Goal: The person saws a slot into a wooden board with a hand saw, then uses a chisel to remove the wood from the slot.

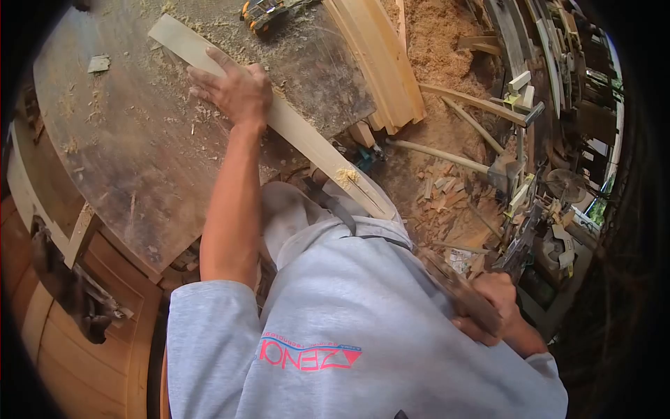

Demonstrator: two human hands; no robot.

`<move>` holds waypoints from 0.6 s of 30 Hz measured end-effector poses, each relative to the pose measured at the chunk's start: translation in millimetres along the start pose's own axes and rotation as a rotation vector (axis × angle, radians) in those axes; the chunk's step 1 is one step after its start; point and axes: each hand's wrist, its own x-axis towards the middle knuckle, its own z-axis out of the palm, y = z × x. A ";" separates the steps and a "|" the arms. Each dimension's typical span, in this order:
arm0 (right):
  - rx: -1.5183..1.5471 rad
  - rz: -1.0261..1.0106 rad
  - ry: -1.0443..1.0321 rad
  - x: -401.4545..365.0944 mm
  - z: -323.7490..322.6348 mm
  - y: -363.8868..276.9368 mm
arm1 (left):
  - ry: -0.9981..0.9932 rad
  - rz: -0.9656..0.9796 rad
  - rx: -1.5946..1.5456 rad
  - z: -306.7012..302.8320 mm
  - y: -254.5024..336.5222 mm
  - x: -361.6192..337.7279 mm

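A long pale wooden board (300, 129) runs diagonally from the workbench (105, 146) down to my waist. My left hand (234, 91) lies over its upper part, with the fingers reaching across and past its edge. Nearer my body, the board bears a small heap of sawdust (347, 176) and a narrow dark slot or line. Low at my right side, my right hand (492, 300) is closed around a long brown wooden tool (453, 283). The fingers and my shirt hide part of that tool, and its kind cannot be told. It is apart from the board.
A yellow and black tool (262, 14) lies on the bench among shavings. Beyond its right edge are stacked planks (380, 63), a long-handled tool (440, 155) and wood scraps (443, 192) on the floor. Wooden panels (84, 335) stand at the lower left.
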 end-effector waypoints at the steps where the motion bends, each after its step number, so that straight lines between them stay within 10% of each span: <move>1: -0.086 -0.051 -0.038 22.8 16.9 12.1 | 0.005 -0.013 0.012 1.9 -2.4 1.7; 7: 0.114 0.225 0.070 61.8 58.7 41.6 | -0.001 -0.008 -0.034 -3.7 3.4 2.3; 14: -0.029 -0.017 -0.007 -30.8 -7.0 -13.7 | -0.002 0.007 -0.006 -0.1 1.2 1.0; 18: 0.051 0.096 0.078 78.1 72.5 93.4 | -0.002 0.003 0.016 0.0 -0.2 3.4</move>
